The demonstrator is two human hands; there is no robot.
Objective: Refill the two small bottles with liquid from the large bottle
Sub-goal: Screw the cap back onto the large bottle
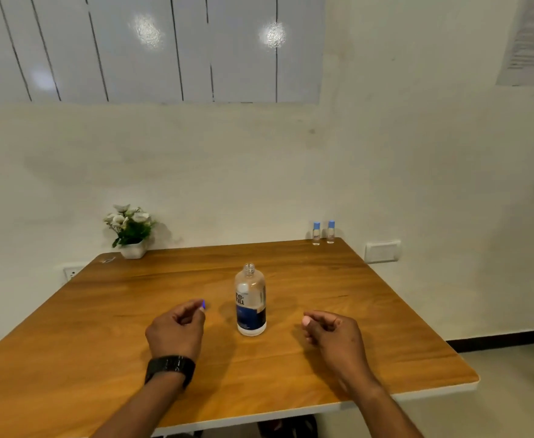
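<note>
The large clear bottle (250, 303) with a dark blue label stands upright and uncapped at the middle of the wooden table (385, 336). Two small bottles (323, 232) with light blue caps stand side by side at the table's far right corner, against the wall. My left hand (177, 330) hovers just left of the large bottle, its curled fingers pinching a small blue thing (202, 304) that looks like a cap. My right hand (332, 333) hovers just right of the bottle, apart from it, with loosely curled fingers that hold nothing.
A white pot of artificial flowers (130, 230) sits at the table's far left corner. A wall switch plate (382, 251) is beside the far right corner. The table's right edge drops to the floor.
</note>
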